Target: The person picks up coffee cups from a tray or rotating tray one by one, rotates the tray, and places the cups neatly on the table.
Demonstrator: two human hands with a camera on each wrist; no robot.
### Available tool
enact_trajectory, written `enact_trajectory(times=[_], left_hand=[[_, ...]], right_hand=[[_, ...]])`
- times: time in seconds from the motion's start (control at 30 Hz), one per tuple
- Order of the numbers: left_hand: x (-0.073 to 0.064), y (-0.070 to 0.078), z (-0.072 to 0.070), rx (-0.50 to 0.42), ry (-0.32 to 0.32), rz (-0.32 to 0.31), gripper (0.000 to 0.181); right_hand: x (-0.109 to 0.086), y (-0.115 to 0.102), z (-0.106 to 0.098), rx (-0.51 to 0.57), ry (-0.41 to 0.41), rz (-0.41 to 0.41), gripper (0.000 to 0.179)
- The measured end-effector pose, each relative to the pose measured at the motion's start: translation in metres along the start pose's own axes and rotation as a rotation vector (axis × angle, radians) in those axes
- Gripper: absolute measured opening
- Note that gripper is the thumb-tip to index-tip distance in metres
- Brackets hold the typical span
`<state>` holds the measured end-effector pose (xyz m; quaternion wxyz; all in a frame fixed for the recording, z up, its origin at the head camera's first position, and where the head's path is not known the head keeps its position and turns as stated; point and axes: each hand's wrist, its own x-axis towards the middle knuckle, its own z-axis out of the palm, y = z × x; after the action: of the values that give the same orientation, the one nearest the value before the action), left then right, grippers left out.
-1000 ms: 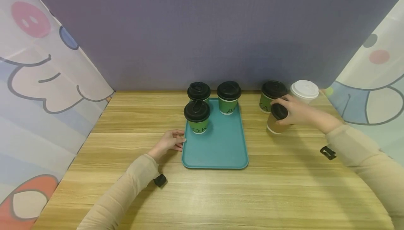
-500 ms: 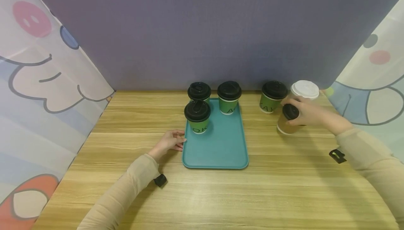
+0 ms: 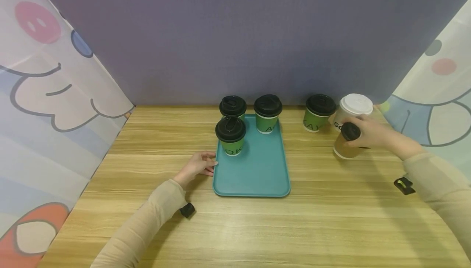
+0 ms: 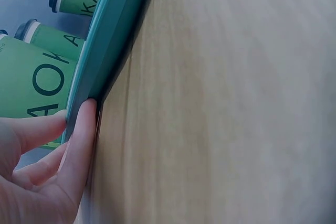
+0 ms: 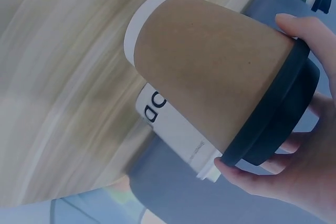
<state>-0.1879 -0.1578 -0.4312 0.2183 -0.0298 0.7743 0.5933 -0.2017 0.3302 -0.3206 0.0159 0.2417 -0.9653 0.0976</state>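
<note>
My right hand [image 3: 373, 133] grips a brown paper coffee cup [image 5: 205, 66] by its black lid [image 5: 278, 108], thumb and fingers around the lid's rim. The cup is upright in the head view, in front of a white cup [image 3: 346, 117]; whether its base touches the table I cannot tell. My left hand [image 3: 198, 164] pinches the left rim of a teal tray [image 3: 257, 170], seen close in the left wrist view. On the tray stand a front green cup [image 3: 232, 143] with a black lid and a back right green cup [image 3: 266, 123]. Behind the front one, another green cup [image 3: 233, 106] is partly hidden.
A further green cup [image 3: 318, 115] with a black lid stands on the wooden table [image 3: 250, 231], right of the tray and left of the white cup. A grey wall [image 3: 235, 39] closes the back; printed curtains [image 3: 73, 108] hang at both sides.
My right hand has moved right with the brown cup, away from the green cup and in front of the white cup, uncovering its lettering. The left hand and tray have stayed put.
</note>
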Motion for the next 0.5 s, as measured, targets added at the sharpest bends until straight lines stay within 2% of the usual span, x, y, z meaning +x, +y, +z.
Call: enact_trajectory(times=[0.1,0.23,0.3,0.37,0.5], left_hand=[[0.001,0.000,0.000,-0.001,0.002,0.000,0.042],[0.002,-0.001,0.000,-0.002,0.004,0.000,0.042],[0.002,-0.001,0.000,-0.002,0.004,0.000,0.042],[0.002,-0.002,0.000,-0.001,0.003,0.001,0.041],[0.002,-0.002,0.001,-0.003,0.001,0.001,0.041]], right_hand=[[-0.002,0.009,0.003,-0.029,0.068,-0.040,0.061],[-0.004,0.023,0.009,-0.018,0.214,-0.166,0.063],[-0.006,0.028,0.011,-0.007,0.249,-0.193,0.063],[-0.008,0.031,0.011,0.003,0.235,-0.165,0.062],[-0.014,0.033,0.008,-0.003,0.134,-0.031,0.061]])
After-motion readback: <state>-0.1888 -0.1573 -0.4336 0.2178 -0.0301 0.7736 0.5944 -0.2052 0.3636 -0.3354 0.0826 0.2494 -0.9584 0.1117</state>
